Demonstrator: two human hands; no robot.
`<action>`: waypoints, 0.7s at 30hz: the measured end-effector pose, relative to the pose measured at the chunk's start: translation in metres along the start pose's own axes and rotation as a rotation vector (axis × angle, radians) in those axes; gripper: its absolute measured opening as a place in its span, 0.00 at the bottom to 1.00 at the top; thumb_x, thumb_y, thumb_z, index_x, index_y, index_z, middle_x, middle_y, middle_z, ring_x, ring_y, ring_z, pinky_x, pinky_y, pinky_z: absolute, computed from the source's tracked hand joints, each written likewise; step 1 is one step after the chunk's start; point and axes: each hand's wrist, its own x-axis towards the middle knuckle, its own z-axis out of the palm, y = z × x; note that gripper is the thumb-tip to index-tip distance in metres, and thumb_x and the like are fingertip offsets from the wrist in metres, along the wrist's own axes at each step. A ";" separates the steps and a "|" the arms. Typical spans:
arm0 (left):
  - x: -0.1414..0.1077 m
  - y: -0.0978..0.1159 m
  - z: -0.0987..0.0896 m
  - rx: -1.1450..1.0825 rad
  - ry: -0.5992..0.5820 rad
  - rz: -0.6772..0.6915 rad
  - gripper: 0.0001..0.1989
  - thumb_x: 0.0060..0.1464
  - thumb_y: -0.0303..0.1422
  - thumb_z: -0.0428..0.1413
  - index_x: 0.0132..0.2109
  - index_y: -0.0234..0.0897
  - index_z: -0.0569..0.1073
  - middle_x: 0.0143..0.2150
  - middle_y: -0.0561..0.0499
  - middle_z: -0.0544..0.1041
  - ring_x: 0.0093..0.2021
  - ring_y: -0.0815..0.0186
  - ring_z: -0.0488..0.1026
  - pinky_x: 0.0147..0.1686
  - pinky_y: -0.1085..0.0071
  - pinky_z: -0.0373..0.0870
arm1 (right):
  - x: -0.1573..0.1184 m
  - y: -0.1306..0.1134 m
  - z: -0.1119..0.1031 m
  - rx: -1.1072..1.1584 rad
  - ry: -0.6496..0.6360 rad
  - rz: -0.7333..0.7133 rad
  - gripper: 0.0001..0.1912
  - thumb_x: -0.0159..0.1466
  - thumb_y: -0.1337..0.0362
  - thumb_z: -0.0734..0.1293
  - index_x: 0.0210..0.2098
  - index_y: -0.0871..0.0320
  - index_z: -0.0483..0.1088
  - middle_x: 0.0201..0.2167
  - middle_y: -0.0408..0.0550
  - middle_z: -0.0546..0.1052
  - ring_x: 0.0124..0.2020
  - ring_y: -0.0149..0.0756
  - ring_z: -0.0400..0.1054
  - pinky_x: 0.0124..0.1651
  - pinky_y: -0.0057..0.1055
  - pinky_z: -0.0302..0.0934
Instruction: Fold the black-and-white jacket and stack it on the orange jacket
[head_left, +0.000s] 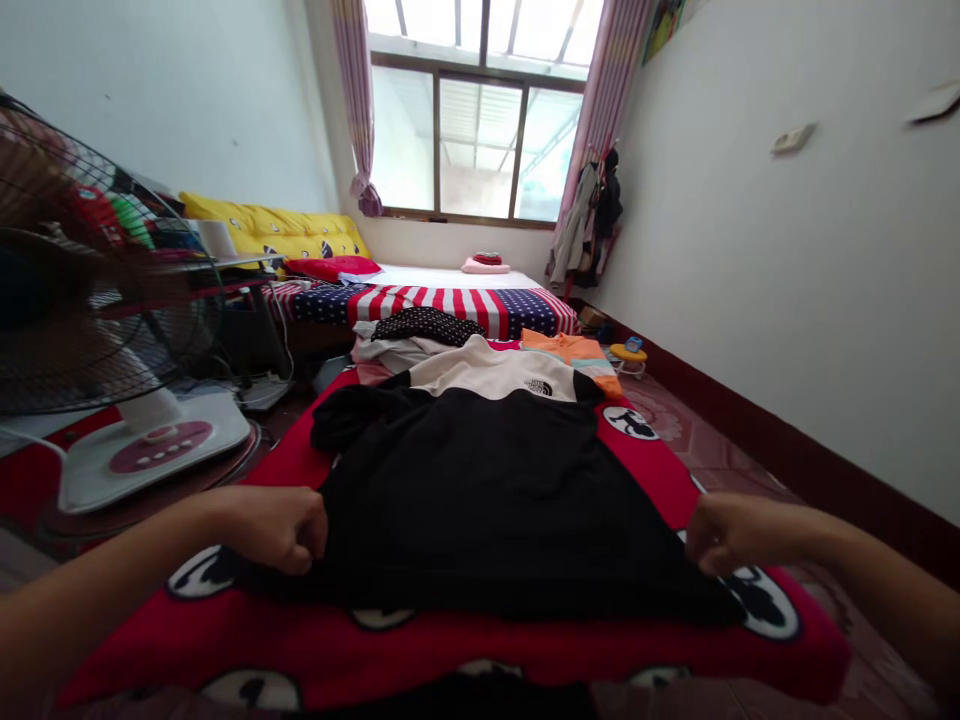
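Observation:
A black sweatshirt [480, 490] with a cream upper panel and a small dark logo lies spread on a red cloth [420, 655] with round black-and-white prints. Its collar points away from me and its hem lies nearest me. At the lower left side edge, my left hand [281, 530] is closed on the black fabric. My right hand [724, 535] is closed at the opposite lower edge, fingers curled at the fabric. The sweatshirt's left sleeve area is bunched up beside the body. Exactly how the fingertips pinch the cloth is hidden.
Beyond the collar are a dark dotted garment [427, 325] on other clothes and an orange garment [570, 350]. A fan [157, 430] stands at left. Behind are a bed with a striped, starred cover [420, 308], a window and hanging clothes [589, 220]. A small yellow stool [628, 354] stands right.

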 end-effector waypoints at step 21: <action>0.101 0.058 0.092 0.052 0.326 0.398 0.29 0.53 0.28 0.55 0.62 0.50 0.65 0.69 0.47 0.54 0.68 0.52 0.52 0.65 0.50 0.51 | 0.095 0.002 0.025 0.040 0.811 0.206 0.16 0.58 0.51 0.62 0.32 0.56 0.72 0.31 0.52 0.78 0.35 0.46 0.73 0.32 0.34 0.60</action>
